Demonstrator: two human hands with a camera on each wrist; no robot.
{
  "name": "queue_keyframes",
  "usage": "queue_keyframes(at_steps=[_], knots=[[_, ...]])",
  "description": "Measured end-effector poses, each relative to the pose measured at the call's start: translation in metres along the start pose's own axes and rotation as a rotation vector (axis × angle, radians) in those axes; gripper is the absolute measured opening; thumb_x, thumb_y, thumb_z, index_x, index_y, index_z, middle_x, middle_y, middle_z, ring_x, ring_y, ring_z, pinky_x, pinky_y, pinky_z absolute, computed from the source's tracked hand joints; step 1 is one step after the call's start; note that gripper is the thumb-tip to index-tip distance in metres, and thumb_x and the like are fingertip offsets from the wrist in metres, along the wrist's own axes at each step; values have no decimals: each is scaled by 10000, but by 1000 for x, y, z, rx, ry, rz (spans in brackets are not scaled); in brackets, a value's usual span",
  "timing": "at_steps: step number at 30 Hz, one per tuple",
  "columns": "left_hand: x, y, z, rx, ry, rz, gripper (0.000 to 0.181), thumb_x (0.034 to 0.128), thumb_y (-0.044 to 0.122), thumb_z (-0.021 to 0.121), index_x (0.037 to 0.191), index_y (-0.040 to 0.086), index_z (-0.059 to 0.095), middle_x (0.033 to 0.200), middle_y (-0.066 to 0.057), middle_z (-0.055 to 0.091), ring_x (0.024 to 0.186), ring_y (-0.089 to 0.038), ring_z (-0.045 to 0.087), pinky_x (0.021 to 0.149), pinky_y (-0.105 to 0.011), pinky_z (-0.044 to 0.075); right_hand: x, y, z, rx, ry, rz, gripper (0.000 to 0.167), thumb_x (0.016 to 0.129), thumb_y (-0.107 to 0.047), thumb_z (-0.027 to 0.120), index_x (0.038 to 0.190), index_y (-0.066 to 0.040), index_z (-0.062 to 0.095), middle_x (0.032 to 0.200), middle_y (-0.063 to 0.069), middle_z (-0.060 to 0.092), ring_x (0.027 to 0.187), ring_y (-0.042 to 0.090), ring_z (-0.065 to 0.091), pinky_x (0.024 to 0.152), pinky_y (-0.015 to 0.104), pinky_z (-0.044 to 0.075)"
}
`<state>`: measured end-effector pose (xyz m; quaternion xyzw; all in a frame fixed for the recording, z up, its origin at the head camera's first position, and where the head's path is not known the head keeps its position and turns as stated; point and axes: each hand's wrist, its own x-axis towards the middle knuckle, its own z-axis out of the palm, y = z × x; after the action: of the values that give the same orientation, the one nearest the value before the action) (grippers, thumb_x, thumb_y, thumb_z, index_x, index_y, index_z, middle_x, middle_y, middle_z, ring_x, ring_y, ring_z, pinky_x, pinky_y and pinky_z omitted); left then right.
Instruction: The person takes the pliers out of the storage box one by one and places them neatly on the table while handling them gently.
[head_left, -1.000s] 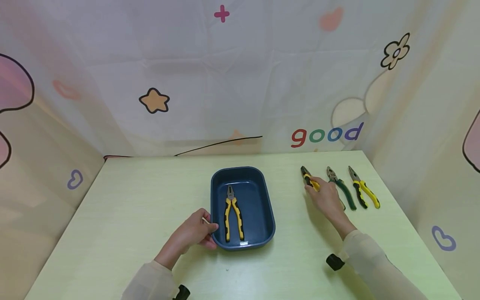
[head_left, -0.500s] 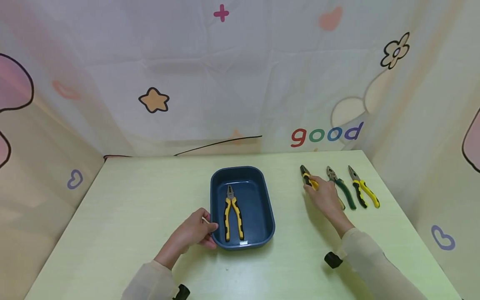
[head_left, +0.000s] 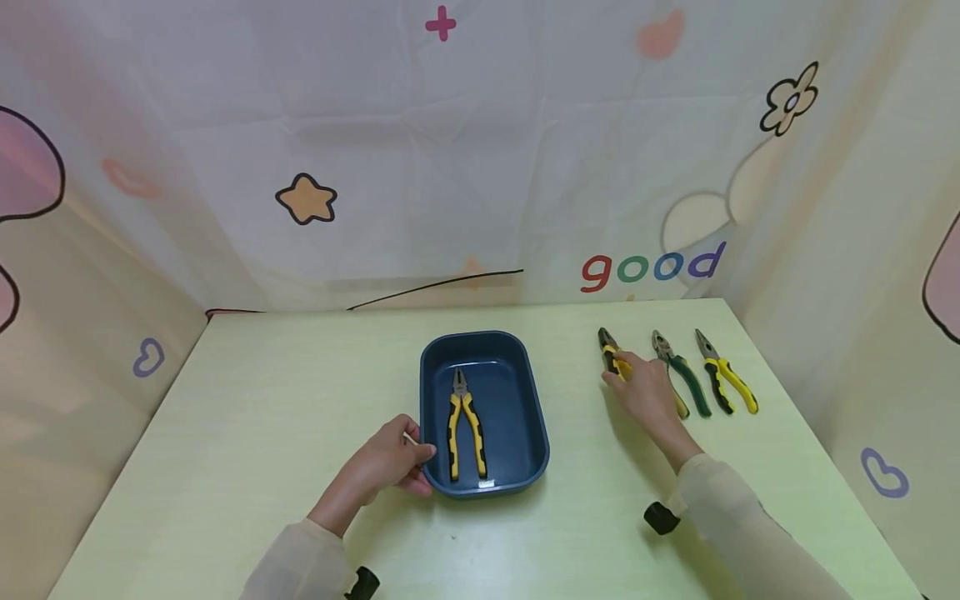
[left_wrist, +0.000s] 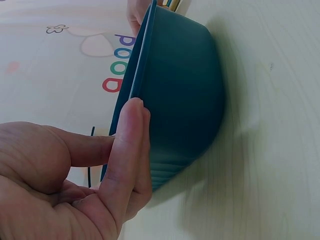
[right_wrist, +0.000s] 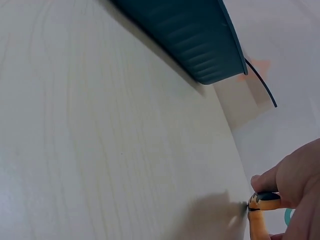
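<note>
My left hand (head_left: 397, 457) pinches the near-left side of a dark blue plastic tray (head_left: 542, 433); in the left wrist view its thumb is at the rim and its fingers lie against the outer wall. Inside the tray lies a pair of combination pliers (head_left: 453, 421) with yellow-and-black handles. At the right of the table, my right hand (head_left: 647, 392) grips another pair of yellow-and-black pliers (head_left: 609, 343), jaws pointing away from me. Most of their handles are hidden under the hand. The right wrist view shows only part of the orange-looking handle (right_wrist: 257, 222) beneath the thumb.
Beside my right hand lie green-handled pliers (head_left: 692, 385), partly covered by it. Long-nose pliers (head_left: 723, 375) with yellow-and-black handles lie farther right. A printed curtain (head_left: 480, 167) hangs behind the pale table (head_left: 300, 375) and along both sides.
My right hand has shifted very slightly left with the pliers in its grip. My left hand and the tray have stayed in place.
</note>
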<state>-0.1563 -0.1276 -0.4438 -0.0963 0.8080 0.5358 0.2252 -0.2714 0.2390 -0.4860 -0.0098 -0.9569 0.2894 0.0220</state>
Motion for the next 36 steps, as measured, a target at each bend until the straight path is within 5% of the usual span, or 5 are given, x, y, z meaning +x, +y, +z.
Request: queue_keyframes(at_steps=[9, 36], knots=[[0, 0, 0, 0, -1, -7, 176, 1038, 66, 612, 1118, 12, 465, 816, -172, 636, 554, -192, 690, 608, -316, 614, -1, 0, 6, -56, 50, -17, 495, 986, -231, 704, 1393, 24, 585, 1200, 328, 629, 1054, 448, 531, 762, 503, 478], [2, -3, 0, -11, -1, 10, 172, 1038, 71, 613, 1112, 15, 469, 804, -173, 642, 545, -191, 694, 599, -313, 611, -8, -2, 11, -124, 114, -48, 474, 942, -205, 703, 1349, 25, 631, 1046, 330, 606, 929, 413, 530, 646, 472, 463]])
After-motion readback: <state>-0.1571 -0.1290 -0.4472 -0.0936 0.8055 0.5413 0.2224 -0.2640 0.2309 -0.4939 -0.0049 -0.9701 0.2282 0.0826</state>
